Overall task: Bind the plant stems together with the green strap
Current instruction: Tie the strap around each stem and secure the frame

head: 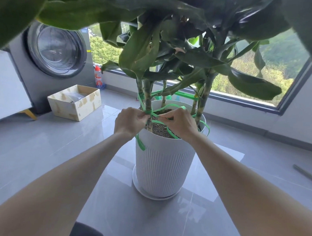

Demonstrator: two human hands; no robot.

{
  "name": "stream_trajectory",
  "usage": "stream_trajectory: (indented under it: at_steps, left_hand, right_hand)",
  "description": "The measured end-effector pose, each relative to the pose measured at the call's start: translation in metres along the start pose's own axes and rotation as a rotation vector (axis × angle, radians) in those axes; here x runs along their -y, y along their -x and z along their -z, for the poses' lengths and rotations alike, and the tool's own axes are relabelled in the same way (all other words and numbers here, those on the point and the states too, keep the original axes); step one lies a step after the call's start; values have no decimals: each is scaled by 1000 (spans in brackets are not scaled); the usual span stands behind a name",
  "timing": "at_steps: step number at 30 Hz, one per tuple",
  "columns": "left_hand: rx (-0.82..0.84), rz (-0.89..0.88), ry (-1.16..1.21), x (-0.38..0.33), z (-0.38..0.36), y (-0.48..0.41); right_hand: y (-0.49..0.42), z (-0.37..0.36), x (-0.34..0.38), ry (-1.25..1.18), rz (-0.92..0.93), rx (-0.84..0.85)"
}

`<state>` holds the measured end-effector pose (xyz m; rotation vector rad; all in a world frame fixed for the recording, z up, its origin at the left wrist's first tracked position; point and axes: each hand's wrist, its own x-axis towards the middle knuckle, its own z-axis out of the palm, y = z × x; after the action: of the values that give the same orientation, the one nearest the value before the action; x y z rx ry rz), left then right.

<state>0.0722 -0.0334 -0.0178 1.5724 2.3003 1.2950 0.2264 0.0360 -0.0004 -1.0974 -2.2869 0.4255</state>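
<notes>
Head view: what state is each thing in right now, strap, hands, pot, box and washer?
green strap: wound round the stems, crossed at the front stem, one end hanging over the rim.
left hand: pinches the strap at the crossing.
right hand: pinches the strap beside it.
white pot: upright on a saucer, holding soil.
box: open at the top.
washing machine: door closed.

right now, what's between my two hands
Head view: a plant stem with the green strap wrapped round it, between the left hand and right hand.
</notes>
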Motion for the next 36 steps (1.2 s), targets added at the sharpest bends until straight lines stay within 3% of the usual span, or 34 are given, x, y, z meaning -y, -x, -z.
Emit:
stream_trajectory:
  at_steps: [10,16,19,24,36]
  left_hand:
    - [-72,38,-76,-8,14,1]
    - [-50,40,-24,-8,16,-1]
    - [-44,27,-10,-10,16,0]
    - [-41,34,-31,-10,16,-1]
    - [-28,42,-5,-11,17,-3]
  right_hand:
    - [6,-4,6,-20,-23,40]
    - [14,-3,6,-489,-200,144]
    - [18,1,6,-604,-314,113]
    - [21,-1,12,-592,-371,60]
    - [18,-1,13,-442,-261,191]
